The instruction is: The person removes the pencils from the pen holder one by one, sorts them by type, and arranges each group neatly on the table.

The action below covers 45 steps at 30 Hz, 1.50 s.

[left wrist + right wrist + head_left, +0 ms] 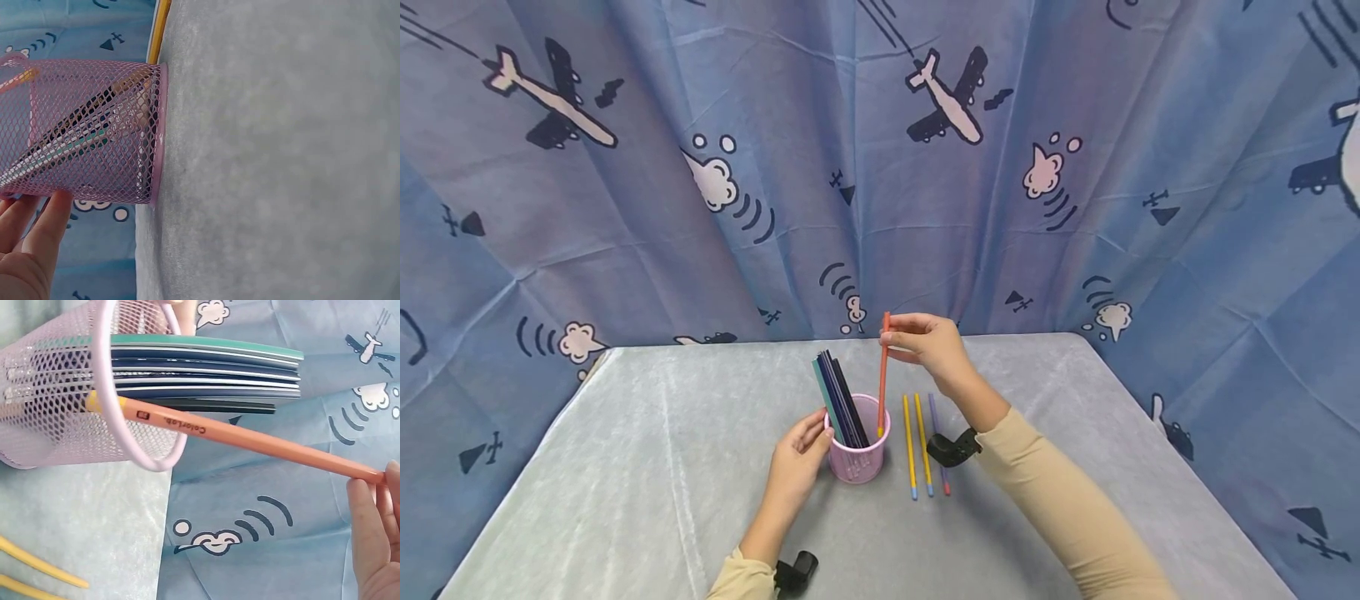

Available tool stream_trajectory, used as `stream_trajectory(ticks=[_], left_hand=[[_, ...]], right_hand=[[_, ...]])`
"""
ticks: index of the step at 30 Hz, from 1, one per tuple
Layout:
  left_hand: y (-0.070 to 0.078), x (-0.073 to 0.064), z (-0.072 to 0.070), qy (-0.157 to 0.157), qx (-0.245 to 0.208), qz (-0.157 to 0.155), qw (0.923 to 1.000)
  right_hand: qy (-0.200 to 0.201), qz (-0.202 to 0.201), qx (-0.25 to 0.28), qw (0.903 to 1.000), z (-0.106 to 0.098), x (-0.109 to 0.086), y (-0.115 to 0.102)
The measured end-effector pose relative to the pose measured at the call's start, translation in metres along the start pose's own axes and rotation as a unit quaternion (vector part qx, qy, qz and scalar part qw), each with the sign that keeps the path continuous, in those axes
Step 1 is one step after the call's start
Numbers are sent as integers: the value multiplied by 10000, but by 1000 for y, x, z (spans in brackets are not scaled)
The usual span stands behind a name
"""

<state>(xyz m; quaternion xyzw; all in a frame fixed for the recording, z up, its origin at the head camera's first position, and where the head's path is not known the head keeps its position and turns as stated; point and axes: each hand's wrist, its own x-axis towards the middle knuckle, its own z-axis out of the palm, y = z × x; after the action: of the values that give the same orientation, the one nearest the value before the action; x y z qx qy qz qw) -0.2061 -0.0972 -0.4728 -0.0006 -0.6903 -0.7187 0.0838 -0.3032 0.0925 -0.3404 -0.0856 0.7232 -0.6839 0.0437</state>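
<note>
A pink mesh pencil cup (857, 465) stands upright on the table, several dark blue, black and teal pencils (841, 400) leaning left inside it. My left hand (795, 457) holds the cup's left side near the rim, thumb toward the front; its fingertips (59, 201) show against the mesh in the left wrist view. Between thumb and fingers, my right hand (925, 346) pinches the upper end of an orange pencil (883, 375). This pencil is nearly upright, and its yellow lower end (103, 402) is inside the cup's rim, apart from the leaning bunch.
To the cup's right lie two yellow pencils (911, 450) with blue ends and a purple pencil (933, 412) with a red end, partly behind the right wrist camera (953, 448). A grey cloth covers the table (625, 467). Behind it hangs a blue airplane-print curtain (805, 167).
</note>
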Motion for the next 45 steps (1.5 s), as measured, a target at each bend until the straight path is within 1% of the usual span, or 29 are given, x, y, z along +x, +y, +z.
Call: stream_trajectory(ticks=[3, 8, 14, 20, 25, 30, 40, 45], left_hand=[[0, 0, 0, 8, 12, -7, 10000], [0, 0, 1, 26, 16, 4, 10000], [0, 0, 0, 20, -13, 7, 10000], [0, 0, 0, 4, -3, 5, 10000], [0, 0, 0, -14, 4, -10, 10000], [0, 0, 0, 11, 0, -11, 10000], [0, 0, 1, 28, -59, -40, 10000], [0, 0, 0, 36, -32, -74, 10000]], right_hand=[[87, -71, 112, 9999, -4, -1, -1], [135, -175, 151, 9996, -11, -3, -5], [132, -235, 450, 9986, -20, -5, -9], [179, -33, 449, 9988, -31, -9, -7], [206, 186, 434, 9987, -41, -9, 0], [222, 311, 448, 9983, -48, -10, 7], [36, 483, 250, 9985, -64, -13, 29], [33, 710, 90, 9974, -71, -12, 40]])
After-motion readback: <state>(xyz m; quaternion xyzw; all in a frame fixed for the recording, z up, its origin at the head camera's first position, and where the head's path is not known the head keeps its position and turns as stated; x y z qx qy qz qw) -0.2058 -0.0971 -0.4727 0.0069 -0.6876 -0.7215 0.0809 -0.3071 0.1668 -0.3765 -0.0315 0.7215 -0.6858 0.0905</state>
